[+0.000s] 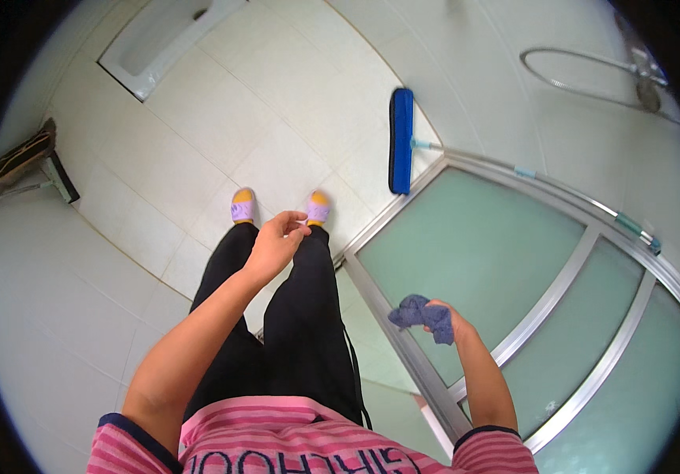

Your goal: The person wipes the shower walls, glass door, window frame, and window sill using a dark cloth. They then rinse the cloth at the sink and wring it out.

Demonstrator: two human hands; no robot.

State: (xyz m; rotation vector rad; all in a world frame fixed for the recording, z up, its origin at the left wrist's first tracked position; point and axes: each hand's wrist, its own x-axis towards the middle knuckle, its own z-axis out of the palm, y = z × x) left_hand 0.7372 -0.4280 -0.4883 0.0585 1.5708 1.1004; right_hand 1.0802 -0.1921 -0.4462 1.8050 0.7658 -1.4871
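My right hand (451, 321) grips a crumpled blue-grey cloth (415, 309) in front of a door (464, 237) with frosted green glass and an aluminium frame. The cloth hangs out to the left of the fingers, over the frame's near edge; I cannot tell whether it touches the door. In front of my legs my left hand (277, 246) is held in the air with loosely curved fingers, empty. Below it I see my feet in lilac slippers (243, 210) on the pale tiled floor (257, 142).
A blue-headed floor squeegee or mop (401, 142) leans along the wall beyond the door. At the left wall stand a broom (25, 151) and a second squeegee (62, 178). A white squat toilet or basin (162, 50) is set into the far floor. A shower hose (577, 56) hangs at right.
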